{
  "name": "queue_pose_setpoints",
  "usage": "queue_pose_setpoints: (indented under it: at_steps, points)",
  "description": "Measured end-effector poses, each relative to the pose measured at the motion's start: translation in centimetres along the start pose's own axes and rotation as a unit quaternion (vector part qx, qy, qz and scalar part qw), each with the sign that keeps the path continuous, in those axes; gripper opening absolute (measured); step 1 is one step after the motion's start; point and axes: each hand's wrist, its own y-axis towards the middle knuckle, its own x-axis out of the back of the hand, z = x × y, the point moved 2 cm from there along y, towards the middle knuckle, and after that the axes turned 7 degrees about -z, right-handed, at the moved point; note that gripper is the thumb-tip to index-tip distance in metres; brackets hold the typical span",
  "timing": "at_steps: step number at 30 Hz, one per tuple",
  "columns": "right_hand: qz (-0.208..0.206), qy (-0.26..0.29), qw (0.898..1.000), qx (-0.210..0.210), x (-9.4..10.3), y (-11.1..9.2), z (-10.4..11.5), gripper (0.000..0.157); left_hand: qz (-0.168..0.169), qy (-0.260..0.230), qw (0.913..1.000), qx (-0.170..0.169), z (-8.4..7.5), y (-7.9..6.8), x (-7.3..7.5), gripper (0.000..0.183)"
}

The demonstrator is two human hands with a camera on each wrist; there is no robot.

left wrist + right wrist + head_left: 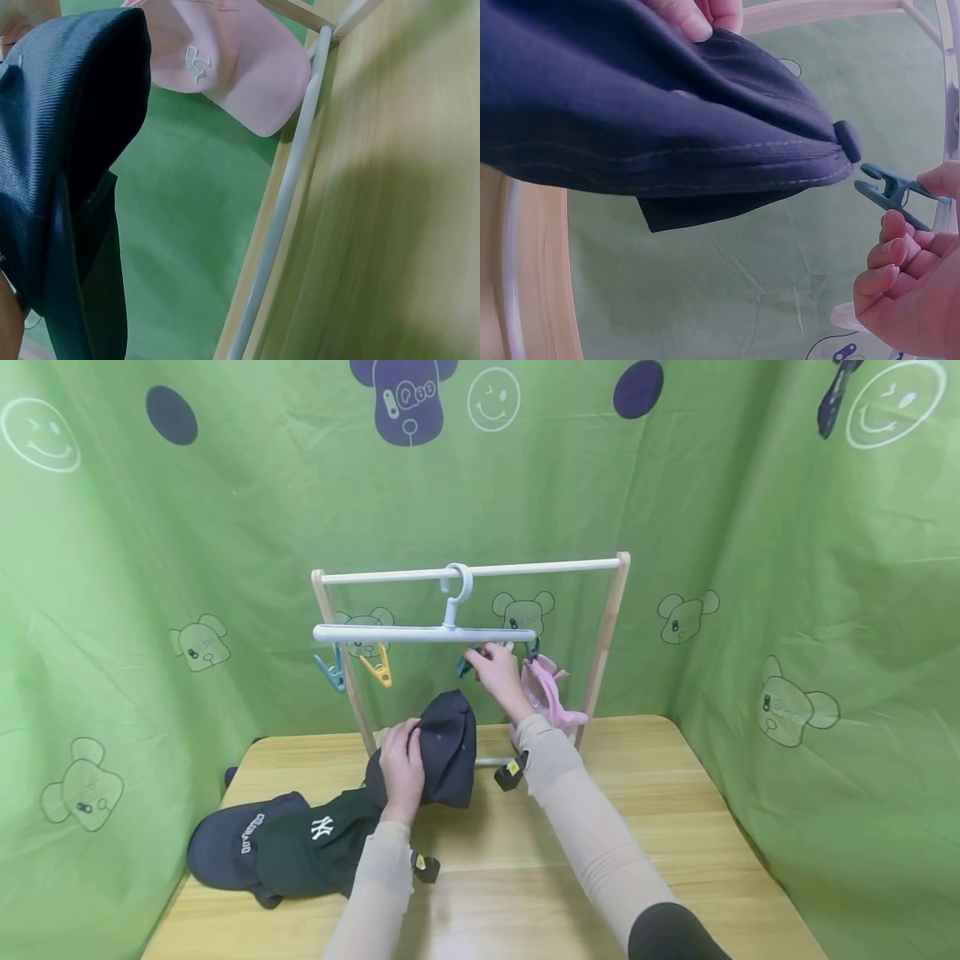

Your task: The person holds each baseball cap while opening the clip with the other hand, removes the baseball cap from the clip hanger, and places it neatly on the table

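My left hand [402, 768] grips a navy baseball cap [453, 752], held up under the white hanger [382, 633]. In the right wrist view the cap's folded crown, with its top button [846, 142], points toward a teal clothespin [911, 214]. My right hand [501, 677] pinches that clothespin by its handles, its jaws spread and just short of the button. A pink cap [551, 697] with a pale emblem hangs from another clip [533, 649] at the hanger's right end, partly behind my right wrist.
The hanger hooks over a rack's white top bar [540, 567]. A blue clip [332, 670] and a yellow clip [378, 667] dangle at its left. On the wooden table [675, 827], a dark green cap [307, 852] and a navy cap [225, 843] lie overlapping at left.
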Motion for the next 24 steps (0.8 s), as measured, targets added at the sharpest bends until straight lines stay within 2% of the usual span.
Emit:
queue_pose_setpoints:
  at_steps: [24]
  points:
    - [-0.001, -0.006, 1.0, 0.001, -0.1, 0.0, -0.2, 0.03, 0.018, 0.012, 0.9998, -0.002, 0.8, -1.6, 0.6, 0.017]
